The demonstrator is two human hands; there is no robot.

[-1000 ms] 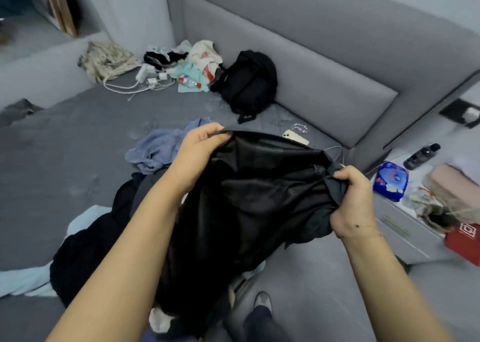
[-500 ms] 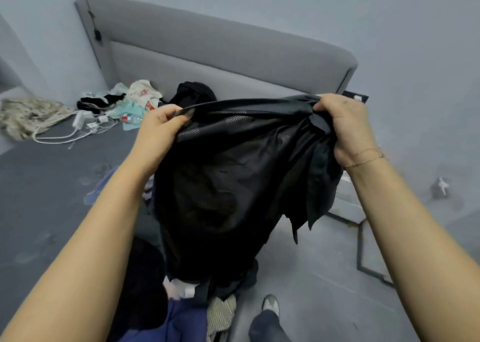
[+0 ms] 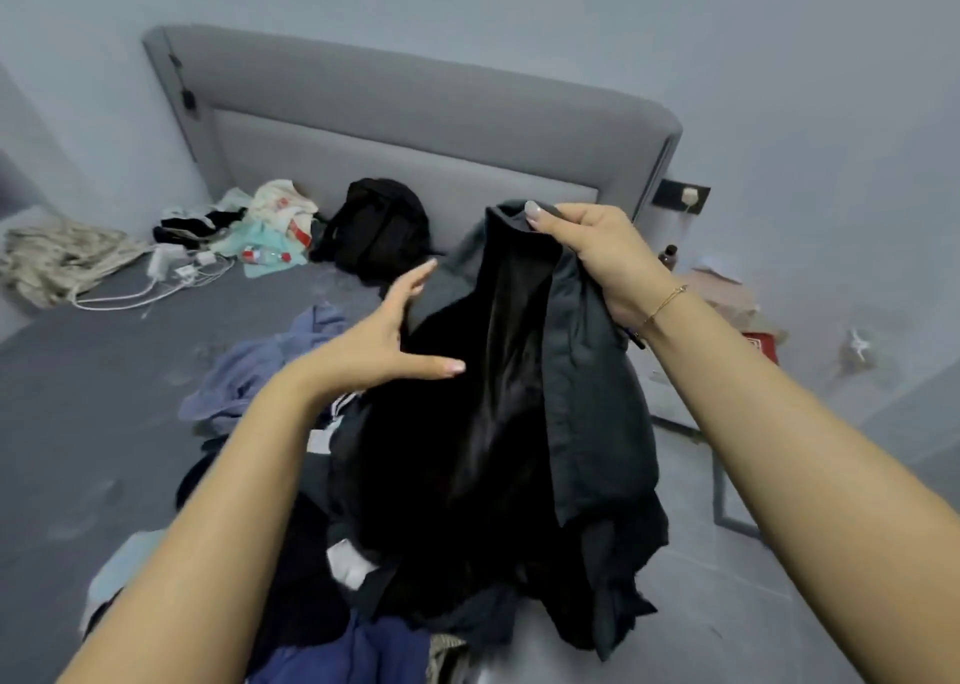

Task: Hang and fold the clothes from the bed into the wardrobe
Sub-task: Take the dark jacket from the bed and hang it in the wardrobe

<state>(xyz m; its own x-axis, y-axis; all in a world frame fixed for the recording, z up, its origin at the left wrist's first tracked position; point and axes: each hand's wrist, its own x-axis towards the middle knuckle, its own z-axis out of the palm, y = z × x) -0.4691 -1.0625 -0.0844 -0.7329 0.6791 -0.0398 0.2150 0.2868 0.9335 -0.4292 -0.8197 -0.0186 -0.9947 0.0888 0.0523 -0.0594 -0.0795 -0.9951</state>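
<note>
The black garment point(image 3: 498, 397) hangs in front of the person above the near edge of the bed point(image 3: 104, 371), its lower folds trailing into the pile of clothes point(image 3: 322, 579) lying there. The right hand point(image 3: 597, 257) grasps the garment at its top edge, fingers and thumb curled round a bunched fold. The left hand point(image 3: 384, 340) is released, fingers straight and thumb spread, lying against the left side of the cloth without gripping it. The fabric drapes in long vertical folds and shows a slight sheen in the middle, which suggests a thin, soft, light and possibly slippery material with no stiffness of its own. It should carry easily from one hand but will slump and twist unless supported at two points. The best holds appear to be the top edge or the shoulder seams, well apart, so the cloth spreads flat for a hanger or a fold. A single pinch on smooth cloth may slip.
</note>
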